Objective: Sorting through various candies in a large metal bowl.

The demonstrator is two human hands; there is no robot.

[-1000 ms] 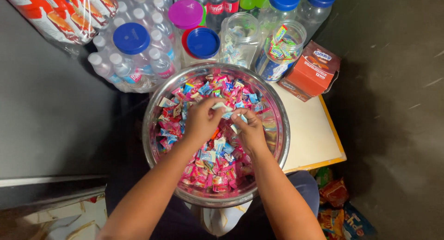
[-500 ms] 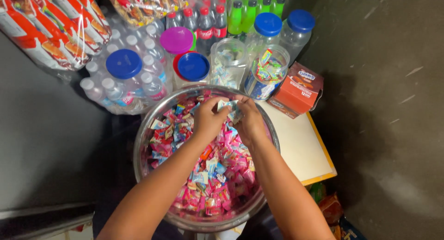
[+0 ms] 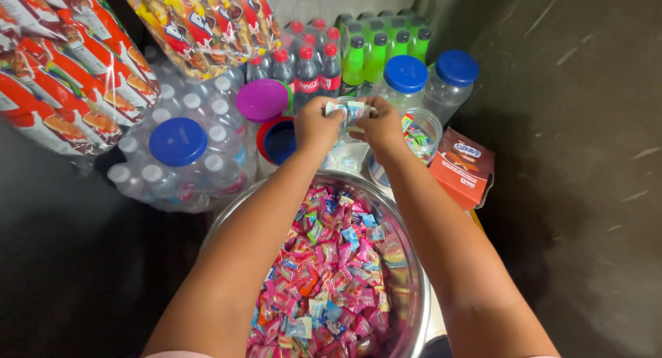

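I see both hands up over the open clear jar [image 3: 343, 134], holding a small bunch of wrapped candies [image 3: 350, 110] between them. Left hand [image 3: 316, 123] fingers curled and pinching the left end of the bunch; right hand [image 3: 378, 125] fingers pinching the right end. The bunch sits right above the jar mouth, not yet dropped in. The jar looks to have only a few candies in it, hard to tell through the hands.

Just below the forearms, the big metal bowl [image 3: 417, 289] is heaped with pink, blue and red candy. My read: early on, most of the candy is left in the bowl, one handful about to go.

A second open jar [image 3: 422, 134] by the right hand holds some colourful candy. Two blue-lidded jars [image 3: 405, 75] stand behind. Purple lid [image 3: 263, 100] and blue-and-red lid [image 3: 279, 141] are left of the jar. Orange box [image 3: 460, 168] sits near the right edge of the table. Water bottles [image 3: 172, 158], soda bottles [image 3: 307, 65], green bottles [image 3: 376, 51] and snack packs [image 3: 69, 75] are at the far side.
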